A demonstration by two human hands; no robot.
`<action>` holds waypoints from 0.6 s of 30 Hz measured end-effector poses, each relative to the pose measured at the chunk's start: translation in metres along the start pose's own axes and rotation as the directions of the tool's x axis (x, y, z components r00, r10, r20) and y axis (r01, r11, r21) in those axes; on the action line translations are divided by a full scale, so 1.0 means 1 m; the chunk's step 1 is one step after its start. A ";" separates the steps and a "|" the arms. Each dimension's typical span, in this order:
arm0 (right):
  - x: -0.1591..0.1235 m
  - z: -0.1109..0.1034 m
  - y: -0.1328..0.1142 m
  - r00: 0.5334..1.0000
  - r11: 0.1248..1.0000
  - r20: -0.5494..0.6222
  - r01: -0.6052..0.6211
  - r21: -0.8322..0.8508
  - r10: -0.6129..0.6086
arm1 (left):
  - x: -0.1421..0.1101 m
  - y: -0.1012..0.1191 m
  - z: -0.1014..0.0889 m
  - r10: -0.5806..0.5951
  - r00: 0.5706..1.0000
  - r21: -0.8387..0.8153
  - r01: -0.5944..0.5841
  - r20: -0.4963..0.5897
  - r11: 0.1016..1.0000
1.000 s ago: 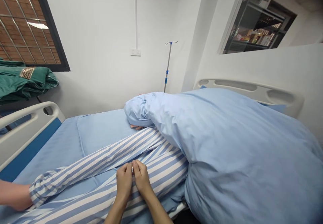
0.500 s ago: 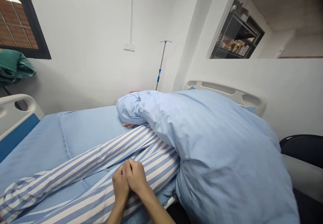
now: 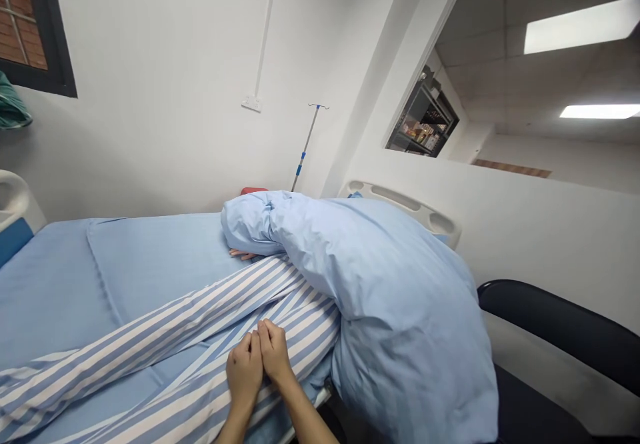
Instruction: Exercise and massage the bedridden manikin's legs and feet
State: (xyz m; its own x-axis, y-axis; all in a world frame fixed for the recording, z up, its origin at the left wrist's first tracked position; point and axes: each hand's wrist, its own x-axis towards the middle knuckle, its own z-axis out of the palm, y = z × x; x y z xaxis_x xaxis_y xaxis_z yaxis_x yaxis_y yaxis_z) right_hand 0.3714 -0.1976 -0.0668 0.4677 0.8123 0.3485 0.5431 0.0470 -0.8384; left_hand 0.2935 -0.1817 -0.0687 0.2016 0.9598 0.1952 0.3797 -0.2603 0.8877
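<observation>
Side by side, my left hand (image 3: 245, 366) and my right hand (image 3: 274, 351) are curled into fists over the near leg of blue-and-white striped trousers (image 3: 305, 337). Their inner edges touch. Nothing shows in either fist, and the fingertips are tucked out of sight. The trousers are on a figure lying on a bed with a light blue sheet (image 3: 150, 251). A puffy blue quilt (image 3: 395, 284) covers the figure's upper part. Fingers of the figure's hand (image 3: 243, 255) peek out from under the quilt's far edge.
A bed end board (image 3: 400, 201) rises behind the quilt, another (image 3: 20, 197) at the far left. An IV pole (image 3: 306, 144) stands by the wall beyond the bed. A black chair (image 3: 555, 324) is at the right. Something red (image 3: 253, 191) shows behind the quilt.
The view has turned to the right and tilted, bringing more of the chair and the ceiling lights in. My fists stay together over the same leg, with only a slight shift.
</observation>
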 end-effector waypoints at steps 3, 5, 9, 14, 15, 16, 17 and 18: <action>0.000 0.001 -0.001 1.000 1.000 -0.016 0.005 -0.010 -0.005 | 0.001 0.000 -0.001 0.007 1.000 -0.008 -0.007 0.008 1.000; 0.000 0.002 0.000 1.000 1.000 -0.021 0.003 -0.013 -0.003 | 0.001 0.000 -0.002 0.000 1.000 -0.009 0.000 0.019 1.000; -0.001 0.003 0.003 1.000 1.000 -0.017 0.008 -0.003 -0.008 | 0.000 0.000 -0.003 0.010 0.999 -0.013 -0.009 0.040 1.000; 0.001 0.000 -0.004 1.000 0.999 -0.012 0.000 -0.050 -0.001 | -0.001 -0.002 -0.002 -0.013 0.999 -0.010 0.013 0.033 1.000; 0.001 -0.002 -0.007 1.000 0.997 0.002 0.012 -0.073 -0.012 | 0.000 -0.003 -0.002 -0.016 1.000 -0.013 0.016 0.025 1.000; 0.002 -0.005 -0.011 0.999 0.995 0.022 0.033 -0.099 -0.031 | 0.000 -0.004 -0.001 -0.015 1.000 -0.016 0.015 0.020 1.000; 0.004 -0.008 -0.014 0.997 0.991 0.045 0.061 -0.123 -0.056 | 0.000 -0.004 0.000 -0.012 1.000 -0.016 0.012 0.017 1.000; 0.005 -0.011 -0.016 0.995 0.986 0.067 0.089 -0.141 -0.080 | -0.001 -0.005 0.001 -0.010 1.000 -0.013 0.010 0.016 1.000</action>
State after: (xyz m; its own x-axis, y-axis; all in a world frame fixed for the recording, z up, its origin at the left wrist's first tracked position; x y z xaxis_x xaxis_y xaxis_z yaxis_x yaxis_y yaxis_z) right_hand 0.3728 -0.2011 -0.0468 0.3754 0.8429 0.3856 0.6754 0.0362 -0.7366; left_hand 0.2925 -0.1813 -0.0739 0.2127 0.9605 0.1796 0.3695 -0.2492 0.8952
